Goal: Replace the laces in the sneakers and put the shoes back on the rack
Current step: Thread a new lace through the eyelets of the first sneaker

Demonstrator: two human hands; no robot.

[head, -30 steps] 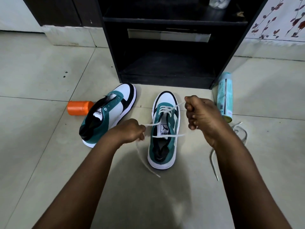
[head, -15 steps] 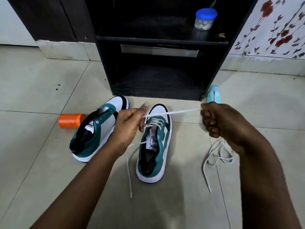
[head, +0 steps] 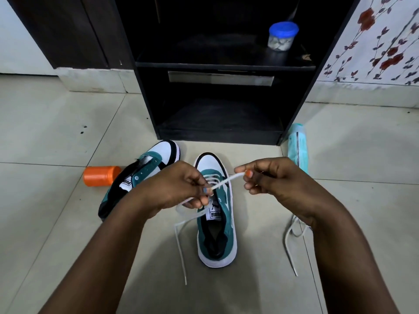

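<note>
Two teal, white and black sneakers stand on the tiled floor before a black rack (head: 217, 134). The right sneaker (head: 216, 234) points at the rack, partly threaded with a white lace (head: 225, 180). My left hand (head: 174, 189) pinches that lace above the tongue. My right hand (head: 272, 177) pinches the same lace a short way along, holding it taut between both hands. One loose end (head: 180, 250) trails on the floor to the left. The left sneaker (head: 145, 168) lies tilted, unlaced, partly hidden behind my left hand. A second white lace (head: 289, 243) lies on the floor by my right wrist.
An orange cylinder (head: 101, 175) lies left of the tilted sneaker. A light teal can (head: 298, 143) lies against the rack's right foot. On the rack's upper shelf stands a blue-lidded jar (head: 282, 38). A flowered wall covering (head: 381, 41) is at the right.
My hands have come closer together over the right sneaker, shortening the taut stretch of lace. The view has tilted, showing more of the rack's upper shelf.
</note>
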